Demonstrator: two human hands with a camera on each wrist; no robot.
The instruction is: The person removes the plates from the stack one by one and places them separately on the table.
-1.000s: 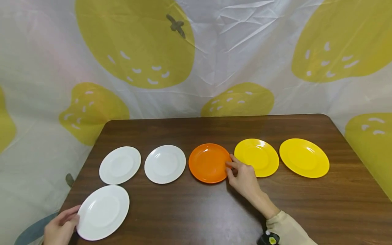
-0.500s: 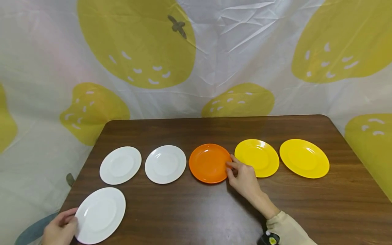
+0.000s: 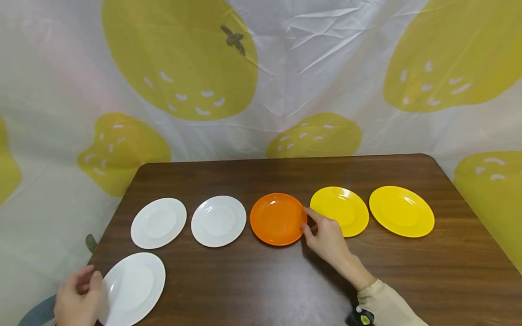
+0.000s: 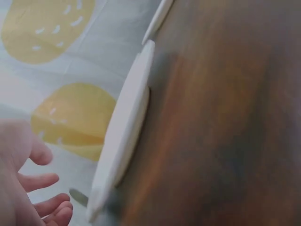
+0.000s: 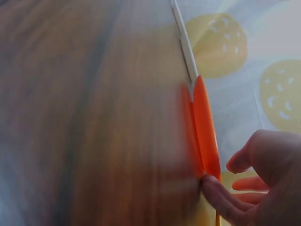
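Observation:
At the table's front left lies a white plate (image 3: 136, 287). My left hand (image 3: 79, 296) is beside its left rim, and the left wrist view shows the fingers (image 4: 40, 181) loosely bent and apart from a white plate (image 4: 124, 127). An orange plate (image 3: 278, 219) sits in the middle of the back row. At its right rim is my right hand (image 3: 326, 237), thumb and forefinger spread. In the right wrist view one digit touches the low edge of the orange plate (image 5: 206, 127), while another stands clear of it. Nothing is pinched between them.
Two white plates (image 3: 159, 223) (image 3: 219, 221) stand left of the orange one. To its right are two yellow plates (image 3: 344, 213) (image 3: 401, 211), the nearer one close to my right hand. Behind the brown table (image 3: 244, 290) hangs a fruit-print cloth (image 3: 281, 81).
My left hand drew the front white plate slightly left and toward me, then let go of it. The right hand's fingers have spread a little at the orange plate's rim.

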